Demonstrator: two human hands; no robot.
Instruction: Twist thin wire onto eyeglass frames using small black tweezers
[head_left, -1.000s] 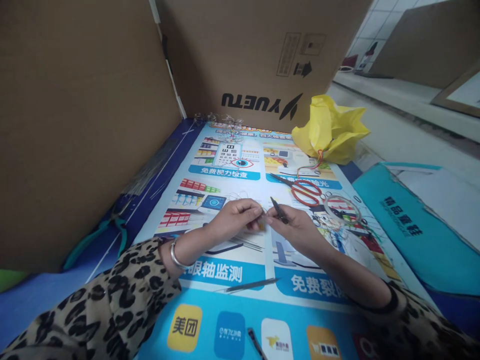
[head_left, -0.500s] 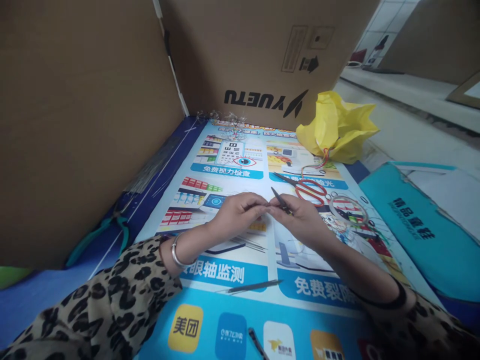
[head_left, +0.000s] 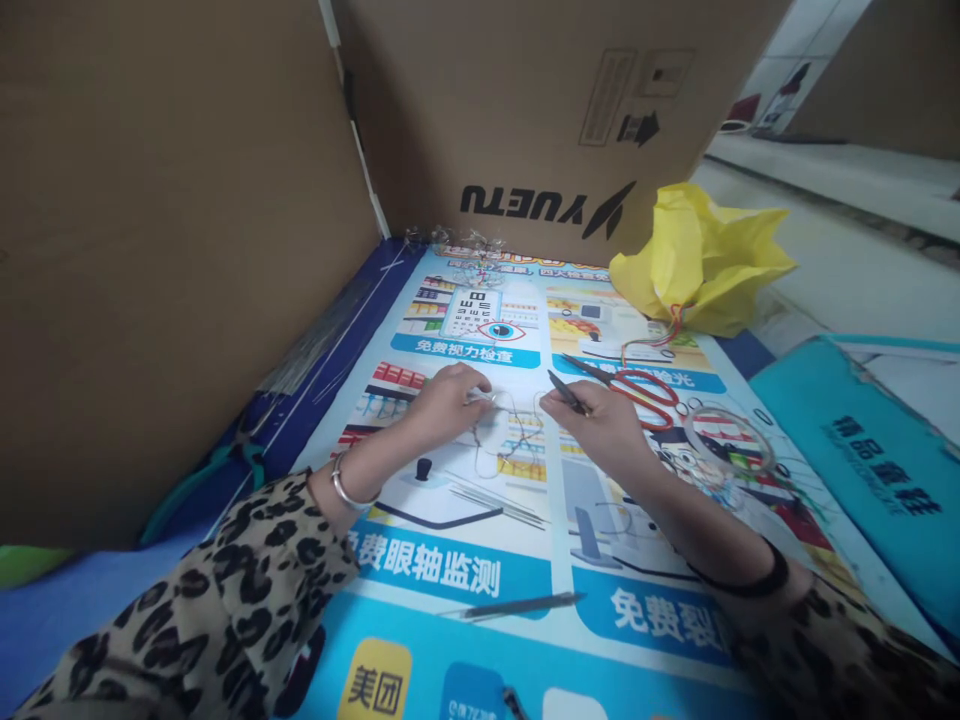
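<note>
My left hand (head_left: pixel 448 408) is closed in a pinch on a thin wire piece (head_left: pixel 517 415), whose bent loops hang between the hands over the printed poster (head_left: pixel 559 500). Across from it, my right hand (head_left: pixel 604 425) holds dark tweezers (head_left: pixel 568 392), their tip pointing up and left. Its fingertips are close to the wire's right end; whether they touch it is too small to tell. Red-handled scissors (head_left: pixel 634 388) lie just beyond my right hand. Nearer to me, a bundle of thin dark rods (head_left: pixel 521 605) rests on the poster.
Cardboard panels (head_left: pixel 495 120) stand behind and at the left. Teal-handled pliers (head_left: pixel 202 490) lie at the left. On the right are a clear ring-shaped coil (head_left: pixel 727 440), a crumpled yellow bag (head_left: pixel 697 260) and a teal box (head_left: pixel 862 470). Small wire pieces (head_left: pixel 480 262) sit at the back.
My hands were together and have moved apart, the left one going left. The wire loops now show between them. The view has shifted slightly.
</note>
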